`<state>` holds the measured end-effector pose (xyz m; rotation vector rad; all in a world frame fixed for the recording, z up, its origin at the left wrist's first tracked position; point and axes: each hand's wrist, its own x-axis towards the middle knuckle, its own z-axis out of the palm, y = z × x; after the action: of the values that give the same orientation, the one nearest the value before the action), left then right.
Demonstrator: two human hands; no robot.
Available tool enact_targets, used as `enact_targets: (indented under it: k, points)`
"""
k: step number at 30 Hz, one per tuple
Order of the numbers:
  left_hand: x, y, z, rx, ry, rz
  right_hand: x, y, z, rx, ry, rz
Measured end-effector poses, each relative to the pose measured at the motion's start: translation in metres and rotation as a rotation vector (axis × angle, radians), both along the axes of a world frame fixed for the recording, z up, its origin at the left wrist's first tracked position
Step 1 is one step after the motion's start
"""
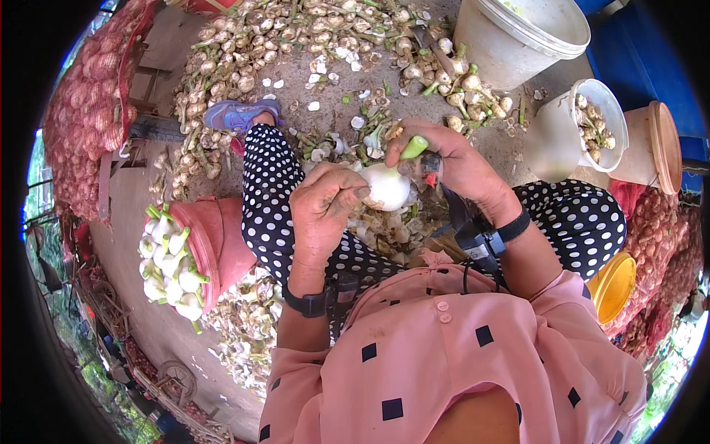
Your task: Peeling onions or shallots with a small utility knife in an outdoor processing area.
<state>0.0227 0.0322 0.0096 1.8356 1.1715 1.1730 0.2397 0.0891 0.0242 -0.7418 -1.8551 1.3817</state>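
A peeled white garlic bulb with a short green stem is held up in front of me, between my two hands. My left hand pinches the bulb's left side between thumb and fingers. The fingers of my right hand close round its stem end. Against the right palm sits a small dark object with a red tip; I cannot tell what it is. Below the hands lies a heap of loose garlic skins. Peeled, trimmed bulbs fill a pink bucket at my left.
Unpeeled garlic spreads over the floor ahead. A knife rests on it near a large white bucket. To the right stand a smaller white bucket holding bulbs and a yellow bucket. Red mesh sacks are stacked at left.
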Motion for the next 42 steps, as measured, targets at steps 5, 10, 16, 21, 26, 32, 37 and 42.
enact_targets:
  k: [5, 10, 16, 21, 26, 32, 37, 42]
  points:
    - [0.005, -0.014, 0.005, -0.229, -0.086, -0.124, -0.002, 0.006, -0.016, -0.405, 0.198, -0.299]
    - [0.016, -0.027, -0.02, -0.277, 0.394, -0.484, 0.006, 0.021, -0.036, -0.827, 0.592, -0.737]
    - [0.015, -0.025, -0.042, -0.414, 0.811, -0.219, 0.023, 0.011, -0.06, -0.962, 0.875, -0.571]
    - [0.02, 0.003, -0.04, -0.429, 0.756, -0.163, 0.08, 0.038, -0.029, -1.086, 0.438, -0.783]
    - [0.028, 0.003, -0.057, -0.47, 0.777, -0.35, 0.278, 0.123, 0.128, -0.012, 0.687, -1.159]
    - [0.025, -0.002, -0.09, -0.469, 0.636, -0.327, 0.335, 0.168, 0.142, 0.1, 0.4, -0.746]
    - [0.026, 0.002, -0.093, -0.473, 0.652, -0.334, 0.178, 0.142, -0.077, 0.166, -1.153, -0.01]
    - [0.019, 0.001, -0.095, -0.604, 0.595, -0.272, 0.117, 0.106, -0.245, -0.149, -1.375, -0.249]
